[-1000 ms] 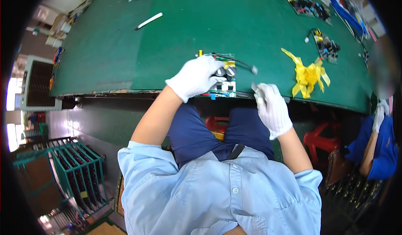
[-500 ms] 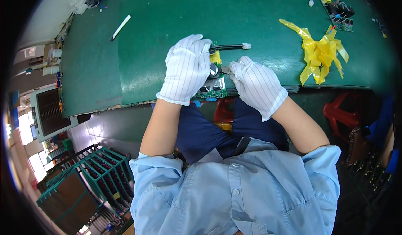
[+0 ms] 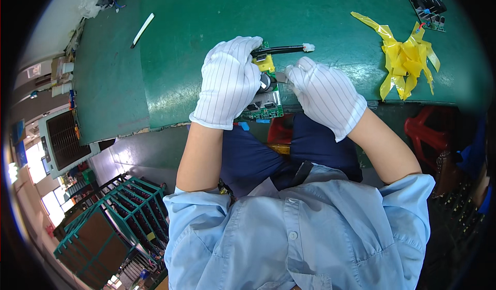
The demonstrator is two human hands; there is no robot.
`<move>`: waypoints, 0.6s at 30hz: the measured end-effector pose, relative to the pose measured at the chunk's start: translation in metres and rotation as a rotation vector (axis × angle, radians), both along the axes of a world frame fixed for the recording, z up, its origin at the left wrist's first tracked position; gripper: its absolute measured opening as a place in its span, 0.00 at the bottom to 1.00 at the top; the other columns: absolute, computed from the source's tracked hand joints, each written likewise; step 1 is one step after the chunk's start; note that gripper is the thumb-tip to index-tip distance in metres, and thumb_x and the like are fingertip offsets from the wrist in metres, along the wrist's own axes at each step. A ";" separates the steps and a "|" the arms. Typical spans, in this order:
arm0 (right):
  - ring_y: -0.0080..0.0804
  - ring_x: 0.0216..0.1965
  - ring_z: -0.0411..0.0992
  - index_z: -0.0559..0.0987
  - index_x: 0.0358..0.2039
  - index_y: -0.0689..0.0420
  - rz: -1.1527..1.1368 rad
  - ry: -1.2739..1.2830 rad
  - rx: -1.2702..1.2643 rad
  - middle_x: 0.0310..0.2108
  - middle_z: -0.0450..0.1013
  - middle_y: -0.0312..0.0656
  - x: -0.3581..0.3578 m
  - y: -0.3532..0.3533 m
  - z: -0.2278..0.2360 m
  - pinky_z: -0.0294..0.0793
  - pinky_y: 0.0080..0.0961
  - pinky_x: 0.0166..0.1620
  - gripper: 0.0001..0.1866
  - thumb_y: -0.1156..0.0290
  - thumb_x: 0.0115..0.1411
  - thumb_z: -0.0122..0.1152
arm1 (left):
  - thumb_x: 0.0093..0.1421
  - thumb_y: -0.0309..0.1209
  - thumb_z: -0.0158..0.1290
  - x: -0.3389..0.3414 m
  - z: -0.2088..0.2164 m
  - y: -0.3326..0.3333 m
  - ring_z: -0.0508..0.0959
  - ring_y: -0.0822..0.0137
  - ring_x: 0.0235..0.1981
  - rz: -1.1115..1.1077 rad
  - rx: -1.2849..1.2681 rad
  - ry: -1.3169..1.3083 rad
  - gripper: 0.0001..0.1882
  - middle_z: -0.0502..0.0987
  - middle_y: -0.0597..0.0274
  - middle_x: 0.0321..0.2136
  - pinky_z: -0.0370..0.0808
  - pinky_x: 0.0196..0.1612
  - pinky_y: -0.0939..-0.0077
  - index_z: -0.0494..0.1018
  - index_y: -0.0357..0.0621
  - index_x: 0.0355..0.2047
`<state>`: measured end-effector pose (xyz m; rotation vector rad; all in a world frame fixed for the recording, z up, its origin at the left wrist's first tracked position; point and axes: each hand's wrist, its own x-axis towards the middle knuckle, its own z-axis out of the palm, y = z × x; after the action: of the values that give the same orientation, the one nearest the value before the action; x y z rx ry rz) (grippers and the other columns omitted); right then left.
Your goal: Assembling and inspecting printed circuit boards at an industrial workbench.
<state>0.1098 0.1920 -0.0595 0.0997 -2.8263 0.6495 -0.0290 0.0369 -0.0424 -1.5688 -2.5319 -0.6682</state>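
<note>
A green circuit board (image 3: 268, 104) lies at the near edge of the green table. It carries a yellow transformer, a round black capacitor and silver metal parts. My left hand (image 3: 227, 83), in a white striped glove, is closed round the board's left side and covers much of it. From the far end a black cable (image 3: 289, 49) with a white plug reaches to the right. My right hand (image 3: 326, 94), gloved alike, pinches a small flat grey blade (image 3: 280, 77). The blade's tip is beside the board's right edge, near the capacitor; whether it touches cannot be seen.
Yellow tape strips (image 3: 408, 62) lie in a heap to the right. Another circuit board (image 3: 426, 5) sits at the far right. A white stick with a dark tip (image 3: 142, 30) lies to the left. Red stool (image 3: 426, 135) and green wire rack (image 3: 129, 212) stand below table height.
My right hand has drawn slightly away from the board, with the blade still pinched, so more of the blade shows. More of the yellow transformer is visible. The whole view has shifted a little.
</note>
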 end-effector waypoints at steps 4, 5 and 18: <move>0.37 0.26 0.73 0.72 0.28 0.58 0.024 0.043 0.033 0.27 0.69 0.43 -0.003 -0.001 -0.002 0.74 0.31 0.25 0.05 0.74 0.48 0.54 | 0.49 0.23 0.47 -0.002 -0.004 -0.003 0.76 0.56 0.41 -0.027 0.050 0.046 0.17 0.77 0.55 0.38 0.70 0.49 0.62 0.73 0.39 0.41; 0.37 0.26 0.73 0.72 0.28 0.58 0.020 0.018 0.044 0.27 0.69 0.43 -0.002 -0.001 -0.001 0.74 0.31 0.25 0.05 0.74 0.48 0.54 | 0.49 0.23 0.47 -0.001 -0.002 -0.001 0.76 0.55 0.41 -0.021 0.039 0.008 0.17 0.77 0.55 0.38 0.70 0.49 0.62 0.73 0.39 0.41; 0.38 0.31 0.75 0.70 0.47 0.59 0.146 -0.007 0.186 0.33 0.71 0.45 -0.025 0.012 -0.008 0.76 0.32 0.28 0.19 0.75 0.53 0.50 | 0.52 0.20 0.41 0.003 0.004 0.000 0.75 0.49 0.43 0.003 -0.031 -0.026 0.22 0.75 0.45 0.41 0.71 0.49 0.61 0.72 0.42 0.48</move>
<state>0.0845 0.2041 -0.0673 0.3394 -2.9004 0.4135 -0.0262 0.0364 -0.0386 -1.5758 -2.5750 -0.6556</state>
